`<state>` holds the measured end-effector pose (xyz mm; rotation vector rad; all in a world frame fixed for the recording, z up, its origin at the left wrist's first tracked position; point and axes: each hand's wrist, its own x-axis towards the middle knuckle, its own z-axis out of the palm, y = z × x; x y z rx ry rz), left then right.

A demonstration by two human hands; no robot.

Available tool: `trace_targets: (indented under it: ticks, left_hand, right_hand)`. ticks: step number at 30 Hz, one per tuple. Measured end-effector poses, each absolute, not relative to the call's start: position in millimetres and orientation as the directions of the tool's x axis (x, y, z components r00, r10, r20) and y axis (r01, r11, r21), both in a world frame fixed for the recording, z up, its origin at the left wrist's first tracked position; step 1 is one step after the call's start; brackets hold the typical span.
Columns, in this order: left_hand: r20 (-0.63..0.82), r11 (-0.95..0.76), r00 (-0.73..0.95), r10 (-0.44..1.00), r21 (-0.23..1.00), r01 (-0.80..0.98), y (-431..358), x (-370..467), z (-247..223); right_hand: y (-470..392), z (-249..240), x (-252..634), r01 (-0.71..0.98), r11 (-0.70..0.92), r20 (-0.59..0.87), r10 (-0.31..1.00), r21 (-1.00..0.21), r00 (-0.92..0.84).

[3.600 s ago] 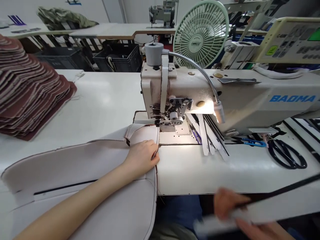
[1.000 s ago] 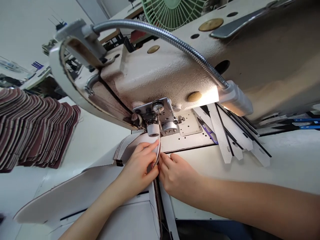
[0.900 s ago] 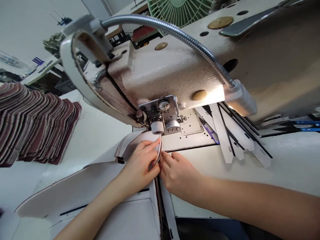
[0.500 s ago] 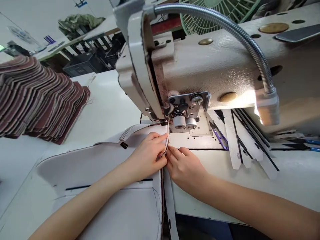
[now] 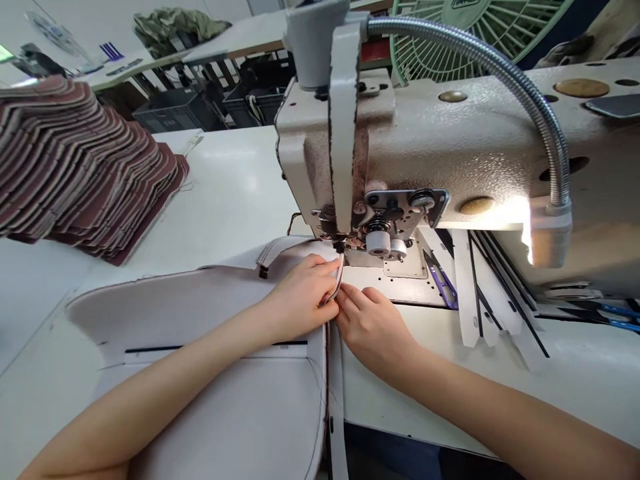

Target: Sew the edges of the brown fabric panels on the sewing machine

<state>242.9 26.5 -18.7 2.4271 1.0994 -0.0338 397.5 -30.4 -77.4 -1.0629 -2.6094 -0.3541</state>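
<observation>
A large pale fabric panel (image 5: 240, 413) with a dark-edged seam lies under the needle area of the sewing machine (image 5: 340, 243). My left hand (image 5: 307, 290) is closed on the panel's right edge, just in front of the presser foot. Beside it, my right hand (image 5: 365, 327) pinches the same edge, its fingertips nearly touching my left hand. A pale strip (image 5: 338, 400) hangs along the edge below my right hand. Behind my left hand, a stitched band (image 5: 280, 252) with a dark end stands up from the panel. The fingertips of both hands are partly hidden.
A tall stack of maroon-faced pieces (image 5: 90, 173) stands on the left. Right of the needle lie purple-handled scissors (image 5: 444, 283), white strips with black lines (image 5: 470, 287) and blue-handled scissors (image 5: 613, 317). A lit lamp (image 5: 550, 230) hangs on a flexible arm; a green fan (image 5: 475, 40) stands behind.
The camera view has shifted, so the machine sits further right in the picture. Both hands keep their hold at the panel's edge, now slightly closer to the presser foot.
</observation>
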Motion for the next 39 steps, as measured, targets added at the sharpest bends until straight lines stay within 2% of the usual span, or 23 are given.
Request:
trace_targets:
  ticks: [7,19,23,26,30,32,36,39]
  left_hand:
    - [-0.165,-0.619,0.701,0.694,0.362,0.697,23.9,241.5,-21.9]
    - [-0.070,-0.656,0.708,0.702,0.321,0.683,26.9,240.5,-27.1]
    - [-0.090,-0.689,0.736,0.671,0.293,0.663,-2.7,224.9,-22.4]
    - [-0.084,-0.726,0.796,0.600,0.361,0.585,-44.1,204.8,-16.0]
    - [-0.188,-0.625,0.830,0.526,0.576,0.527,-80.5,188.0,-3.5]
    - [-0.283,-0.523,0.772,0.569,0.600,0.605,-85.4,190.8,2.5]
    - [-0.531,-0.318,0.523,0.667,0.431,0.844,-88.5,210.3,4.7]
    - [-0.604,-0.259,0.427,0.673,0.349,0.901,-91.0,218.3,-0.6]
  right_hand:
    - [-34.7,-80.0,395.1,0.705,0.700,0.391,0.620,0.115,-0.680]
    - [-32.6,-80.3,394.8,0.710,0.693,0.311,0.652,0.126,-0.691]
    - [-34.6,-81.9,398.6,0.713,0.690,0.303,0.657,0.130,-0.691]
    - [-48.2,-82.1,398.0,0.691,0.714,0.336,0.627,0.114,-0.703]
    - [-76.9,-76.1,391.1,0.639,0.768,0.354,0.584,0.052,-0.730]
    - [-89.5,-71.9,387.4,0.628,0.778,0.361,0.582,0.013,-0.729]
    - [-102.5,-67.4,383.5,0.630,0.776,0.458,0.567,-0.019,-0.685]
    - [-104.7,-67.9,382.7,0.658,0.753,0.502,0.576,-0.016,-0.646]
